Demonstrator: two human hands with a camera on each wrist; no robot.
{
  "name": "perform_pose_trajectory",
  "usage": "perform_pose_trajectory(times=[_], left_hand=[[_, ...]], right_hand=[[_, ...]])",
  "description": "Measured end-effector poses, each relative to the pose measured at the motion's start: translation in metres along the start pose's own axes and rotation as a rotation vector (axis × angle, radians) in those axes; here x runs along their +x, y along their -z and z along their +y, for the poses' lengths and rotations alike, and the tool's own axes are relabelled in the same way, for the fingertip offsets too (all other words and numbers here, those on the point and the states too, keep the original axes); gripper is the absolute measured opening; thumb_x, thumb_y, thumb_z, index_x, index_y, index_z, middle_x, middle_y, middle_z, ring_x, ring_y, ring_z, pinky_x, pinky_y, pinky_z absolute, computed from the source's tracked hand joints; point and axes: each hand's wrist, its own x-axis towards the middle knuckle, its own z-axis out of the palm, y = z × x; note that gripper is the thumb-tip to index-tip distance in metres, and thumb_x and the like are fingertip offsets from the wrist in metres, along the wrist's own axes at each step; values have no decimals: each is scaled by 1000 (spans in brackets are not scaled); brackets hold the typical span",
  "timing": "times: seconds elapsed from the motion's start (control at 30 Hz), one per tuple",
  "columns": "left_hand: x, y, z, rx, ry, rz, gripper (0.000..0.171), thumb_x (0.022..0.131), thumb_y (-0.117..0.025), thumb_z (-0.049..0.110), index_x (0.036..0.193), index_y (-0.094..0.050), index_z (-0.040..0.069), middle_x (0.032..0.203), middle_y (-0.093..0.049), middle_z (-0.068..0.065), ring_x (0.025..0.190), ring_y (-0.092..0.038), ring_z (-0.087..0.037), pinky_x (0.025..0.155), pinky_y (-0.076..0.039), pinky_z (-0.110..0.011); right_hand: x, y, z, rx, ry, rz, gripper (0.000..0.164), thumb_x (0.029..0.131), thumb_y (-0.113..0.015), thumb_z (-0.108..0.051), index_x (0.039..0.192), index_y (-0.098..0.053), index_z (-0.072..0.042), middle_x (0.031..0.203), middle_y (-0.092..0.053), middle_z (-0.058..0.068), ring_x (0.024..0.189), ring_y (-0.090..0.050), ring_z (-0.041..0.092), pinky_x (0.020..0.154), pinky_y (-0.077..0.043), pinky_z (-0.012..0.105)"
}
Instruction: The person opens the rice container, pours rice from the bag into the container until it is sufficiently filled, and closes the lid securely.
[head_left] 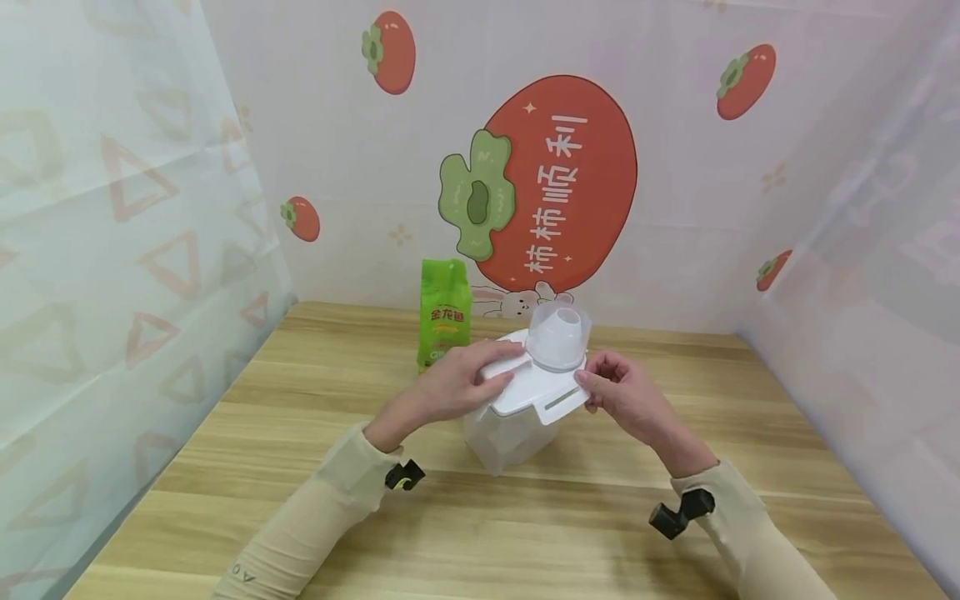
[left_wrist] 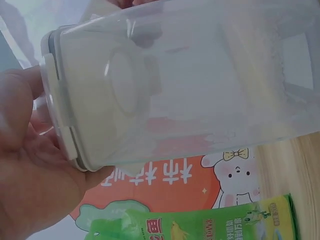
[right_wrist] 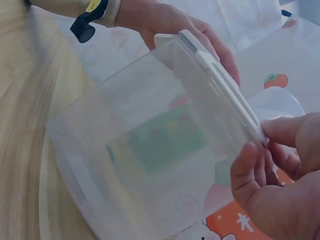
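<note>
A translucent plastic storage container stands on the table, tilted in the right wrist view. Its white lid bears a clear cup over a white spout. My left hand holds the lid's left side, thumb and fingers spread across its edge. At the right side, a slotted latch flap sticks out from the lid. My right hand pinches the end of that flap between thumb and fingers, as the right wrist view shows up close.
A green printed bag stands upright behind the container, to its left. The wood-grain table is bounded by a persimmon-print backdrop and hanging side sheets. A black wrist camera is strapped to the right sleeve.
</note>
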Motion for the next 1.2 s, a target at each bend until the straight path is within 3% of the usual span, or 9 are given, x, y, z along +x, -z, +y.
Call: perform_pose_trajectory(times=[0.13,0.23,0.37,0.5,0.63,0.83,1.0,1.2], left_hand=[[-1,4,-2,60,14,12,37,95,-62,16,131,-60,5,134,-62,-12,124,-59,-25,103,-49,-39],[-1,7,-3,113,35,4,36,97,-59,17,131,-60,4,136,-60,-14,128,-55,-27,107,-45,-42],[-2,12,-4,143,38,-15,36,99,-54,17,132,-59,4,138,-58,-14,131,-52,-30,110,-41,-46],[-4,17,-6,116,32,-24,34,99,-52,13,131,-60,4,138,-58,-14,132,-51,-31,111,-40,-48],[-6,21,-11,93,55,-44,34,100,-50,12,131,-61,7,139,-56,-13,134,-49,-31,112,-38,-48],[-7,26,-15,66,106,-82,35,100,-50,17,134,-60,12,142,-54,-11,135,-47,-30,113,-37,-49],[-9,27,-17,37,156,-109,37,101,-50,23,136,-59,18,145,-52,-7,137,-45,-28,113,-38,-50],[-11,25,-23,10,159,-83,36,100,-52,27,136,-59,22,145,-52,-4,136,-45,-26,111,-39,-50]], right_hand=[[-1,3,-3,-28,7,-91,11,96,-62,-12,89,-55,-8,84,-56,2,71,-58,14,64,-55,26],[-2,5,-5,-119,16,-128,14,98,-59,-16,92,-55,-5,84,-60,5,72,-62,16,66,-58,31],[-2,10,-8,-249,45,-73,25,99,-58,-22,96,-55,2,83,-60,7,70,-63,17,68,-59,34],[0,15,-9,-286,46,35,30,100,-57,-24,99,-54,6,82,-57,5,69,-61,16,68,-59,33],[3,14,-8,-281,36,83,35,99,-57,-29,110,-54,4,90,-58,8,78,-63,19,72,-60,33],[9,5,-2,-277,40,20,42,102,-52,-30,130,-49,1,111,-59,12,93,-64,20,80,-59,34],[11,5,3,-205,25,-5,34,104,-48,-27,123,-53,1,104,-60,6,92,-62,17,81,-58,29],[16,13,7,-3,44,-110,15,103,-51,-21,108,-60,-10,93,-62,-1,84,-62,11,78,-57,27]])
